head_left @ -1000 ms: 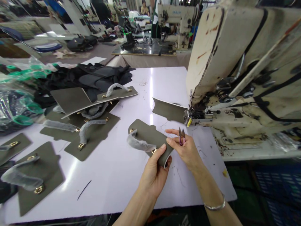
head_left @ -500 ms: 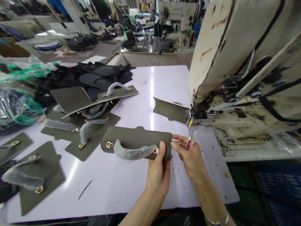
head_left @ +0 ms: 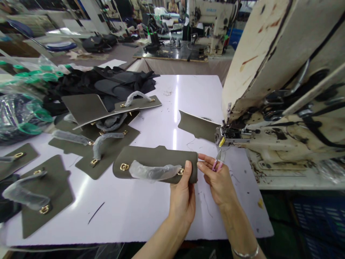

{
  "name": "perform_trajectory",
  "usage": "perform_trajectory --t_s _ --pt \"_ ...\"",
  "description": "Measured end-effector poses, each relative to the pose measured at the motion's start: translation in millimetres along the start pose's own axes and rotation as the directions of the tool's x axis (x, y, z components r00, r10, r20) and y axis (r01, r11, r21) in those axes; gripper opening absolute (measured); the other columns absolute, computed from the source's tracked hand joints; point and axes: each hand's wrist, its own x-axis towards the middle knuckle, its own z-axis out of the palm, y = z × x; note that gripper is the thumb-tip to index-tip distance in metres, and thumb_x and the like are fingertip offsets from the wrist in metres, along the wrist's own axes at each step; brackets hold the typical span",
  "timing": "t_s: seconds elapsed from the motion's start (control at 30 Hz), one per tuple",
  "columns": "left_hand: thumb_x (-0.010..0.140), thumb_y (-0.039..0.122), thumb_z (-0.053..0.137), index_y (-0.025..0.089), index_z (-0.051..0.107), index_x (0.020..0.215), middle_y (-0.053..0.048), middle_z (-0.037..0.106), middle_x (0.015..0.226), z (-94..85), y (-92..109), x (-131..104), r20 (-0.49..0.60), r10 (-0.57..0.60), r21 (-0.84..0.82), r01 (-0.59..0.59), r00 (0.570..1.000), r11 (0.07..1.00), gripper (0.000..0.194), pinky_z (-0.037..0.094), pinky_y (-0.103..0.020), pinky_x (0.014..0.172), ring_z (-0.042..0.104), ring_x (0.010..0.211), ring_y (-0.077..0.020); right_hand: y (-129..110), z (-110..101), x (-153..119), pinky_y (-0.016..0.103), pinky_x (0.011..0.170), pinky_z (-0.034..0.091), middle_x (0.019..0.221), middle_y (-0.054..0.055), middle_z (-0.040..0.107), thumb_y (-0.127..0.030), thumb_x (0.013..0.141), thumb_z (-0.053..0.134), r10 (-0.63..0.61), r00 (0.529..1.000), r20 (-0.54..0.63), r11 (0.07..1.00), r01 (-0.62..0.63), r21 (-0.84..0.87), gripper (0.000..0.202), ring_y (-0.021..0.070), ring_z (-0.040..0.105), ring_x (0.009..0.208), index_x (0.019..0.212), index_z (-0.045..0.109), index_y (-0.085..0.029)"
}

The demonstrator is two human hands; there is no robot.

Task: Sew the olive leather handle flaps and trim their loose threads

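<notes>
A white table (head_left: pixel 129 216) carries grey-green flaps (head_left: pixel 58 183) with wrapped handles (head_left: pixel 27 196), a thin black strip (head_left: pixel 96 213) and, back left, a black heap (head_left: pixel 111 86), probably cloth.

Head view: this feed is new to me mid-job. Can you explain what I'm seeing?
No robot here: one camera worn on a person's head looks forward and down at two bare hands. The left hand holds an olive panel with a plastic-wrapped handle; the right hand, at the panel's edge, holds small pink-handled scissors. More such panels lie to the left on the pale table, with a heap of black pieces behind them. The big cream machine on the right looks like a sewing machine.
</notes>
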Motion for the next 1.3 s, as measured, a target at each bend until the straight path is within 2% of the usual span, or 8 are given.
perform_trajectory --t_s 0.2,0.43,0.63,0.97,1.07,1.17,1.23,1.3 --pt "0.079 0.025 0.08 0.029 0.066 0.121 -0.001 0.066 0.129 -1.1 -0.3 0.7 0.045 0.092 0.018 -0.093 0.995 0.996 0.045 0.047 -0.027 0.104 0.059 0.121 -0.0157 1.0 0.7 -0.7 0.015 0.039 0.02 0.078 0.003 0.07 -0.028 0.071 0.084 -0.011 0.999 0.032 0.999 0.012 -0.033 0.041 -0.0004 0.03 0.044 0.108 0.073 -0.014" --pt "0.081 0.032 0.078 0.029 0.063 0.126 -0.002 0.065 0.13 -7.9 -2.3 7.7 0.069 0.187 0.106 -0.193 0.98 0.975 0.048 0.042 -0.036 0.109 0.058 0.121 -0.0182 -3.7 -3.2 -11.1 0.02 0.061 0.044 0.096 0.003 0.071 -0.024 0.076 0.08 -0.075 0.988 0.136 0.986 0.094 -0.138 0.041 0.0035 0.045 0.055 0.116 0.071 -0.022" --pt "0.08 0.03 0.078 0.025 0.063 0.126 -0.005 0.066 0.128 -10.4 -4.9 11.9 0.09 0.193 0.074 -0.2 0.977 0.977 0.048 0.043 -0.035 0.107 0.06 0.119 -0.0191 -1.1 -6.3 -14.7 0.023 0.06 0.042 0.101 0.004 0.071 -0.025 0.08 0.077 -0.11 0.984 0.139 0.96 0.141 -0.241 0.043 0.0025 0.032 0.049 0.122 0.067 -0.023" --pt "0.078 0.023 0.08 0.024 0.063 0.126 -0.005 0.068 0.124 -12.0 -0.8 8.7 0.09 0.211 0.061 -0.217 0.973 0.974 0.051 0.047 -0.034 0.104 0.063 0.113 -0.0187 -1.4 -5.0 -17.3 0.023 0.05 0.032 0.101 0.002 0.066 -0.031 0.082 0.075 -0.166 0.981 0.101 0.911 0.191 -0.365 0.042 0.004 0.033 0.051 0.122 0.067 -0.021" --pt "0.077 0.021 0.08 0.026 0.064 0.125 -0.003 0.067 0.126 -11.4 1.5 7.7 0.082 0.219 0.058 -0.224 0.972 0.973 0.051 0.048 -0.031 0.103 0.063 0.113 -0.0173 -6.3 -8.3 -19.0 0.023 0.053 0.036 0.091 0.0 0.059 -0.038 0.089 0.068 -0.281 0.953 0.114 0.78 0.296 -0.552 0.04 0.007 0.038 0.055 0.126 0.064 -0.023" --pt "0.076 0.021 0.081 0.025 0.065 0.123 -0.003 0.068 0.124 -10.9 3.6 6.2 0.076 0.217 0.073 -0.223 0.973 0.972 0.05 0.048 -0.031 0.102 0.063 0.113 -0.0178 -11.7 -14.1 -21.6 0.028 0.074 0.047 0.095 0.002 0.058 -0.04 0.094 0.061 -0.428 0.877 0.219 0.543 0.444 -0.712 0.044 0.0145 0.054 0.079 0.135 0.057 -0.026" --pt "0.076 0.021 0.081 0.024 0.065 0.123 -0.003 0.068 0.124 -10.5 4.6 4.9 0.078 0.216 0.077 -0.222 0.973 0.972 0.05 0.049 -0.031 0.102 0.063 0.113 -0.0179 -15.0 -18.0 -24.1 0.031 0.083 0.048 0.101 0.004 0.058 -0.041 0.097 0.056 -0.473 0.835 0.281 0.413 0.491 -0.767 0.045 0.0174 0.057 0.091 0.14 0.053 -0.029" --pt "0.075 0.02 0.082 0.024 0.065 0.123 -0.003 0.068 0.124 -9.9 5.1 3.9 0.078 0.22 0.073 -0.226 0.972 0.971 0.05 0.05 -0.03 0.101 0.064 0.112 -0.0174 -18.1 -21.2 -26.2 0.032 0.083 0.049 0.101 0.004 0.058 -0.042 0.099 0.053 -0.491 0.812 0.317 0.312 0.503 -0.806 0.044 0.0177 0.058 0.089 0.142 0.052 -0.031"
